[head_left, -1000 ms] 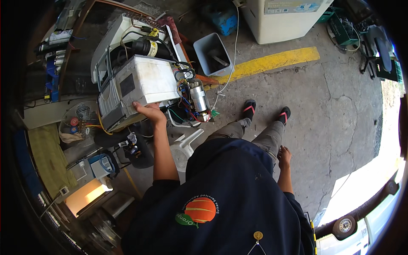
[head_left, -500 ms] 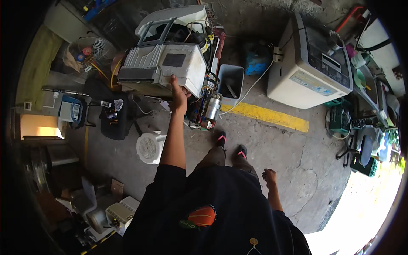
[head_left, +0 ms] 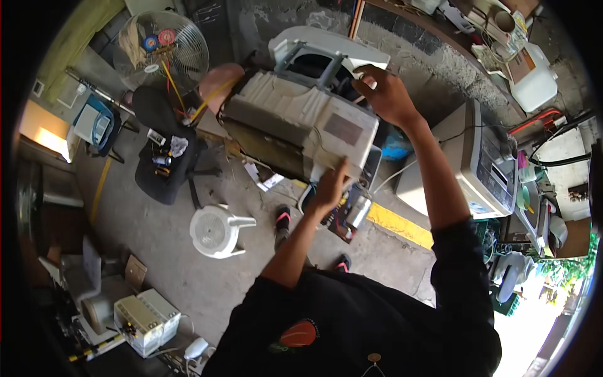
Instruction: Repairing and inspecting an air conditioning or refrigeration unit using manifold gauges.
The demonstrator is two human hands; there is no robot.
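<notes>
A partly dismantled air conditioner unit [head_left: 282,122] with a dirty white housing and a grey frame stands in front of me. My left hand [head_left: 330,188] grips the near right corner of its housing, thumb on the upper face and the other fingers mostly hidden. Over the far right part of the unit is my right hand [head_left: 391,97], its fingers bent and apart, with a pale patch showing between them. Whether it touches the unit I cannot tell. Below the left hand, a silver cylindrical capacitor [head_left: 359,212] sits among loose wires.
A white stool [head_left: 217,231] stands left of my feet. Behind it, a black chair [head_left: 157,179] carries small tools. A wire-caged fan [head_left: 188,53] is at the far left, and a white washing machine [head_left: 461,166] at the right. A yellow line [head_left: 402,224] crosses the concrete floor.
My right hand has risen from beside my body to the far side of the unit. My left hand remains at the housing corner, and the unit's near side looks raised. My view has shifted.
</notes>
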